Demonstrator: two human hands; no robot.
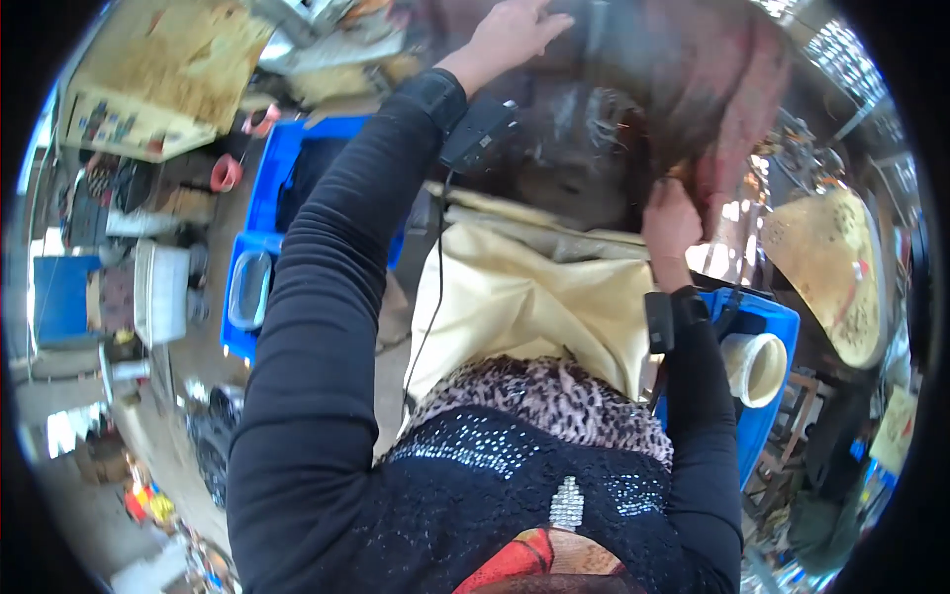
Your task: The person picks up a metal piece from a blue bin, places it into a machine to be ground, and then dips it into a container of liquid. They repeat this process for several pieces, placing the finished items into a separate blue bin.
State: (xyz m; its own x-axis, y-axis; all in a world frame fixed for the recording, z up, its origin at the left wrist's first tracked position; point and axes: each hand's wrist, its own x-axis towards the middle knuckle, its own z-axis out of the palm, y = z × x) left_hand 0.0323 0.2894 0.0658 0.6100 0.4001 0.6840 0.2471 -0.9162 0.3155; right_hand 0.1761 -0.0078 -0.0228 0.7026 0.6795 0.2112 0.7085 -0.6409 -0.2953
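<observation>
A dark reddish-brown sheet (732,119), blurred in places, spreads across the work surface in front of me. Over its far left part reaches my left hand (510,38), fingers stretched out and apart, holding nothing. My right hand (673,223) is closer to me, at the sheet's near right edge, its fingers curled together. What those fingers grip is too small to make out. Crumpled clear plastic or shiny marks (594,124) show in the sheet's middle. Cream cloth (524,297) covers my lap below the near edge. Both wrists carry black strapped devices.
Blue plastic bins (242,322) stand at my left; another blue bin (772,332) with a cream tub (757,368) is at my right. A worn tan board (826,267) lies farther right. A stained cabinet (168,74) is far left. A black cable (435,297) hangs from my left wrist.
</observation>
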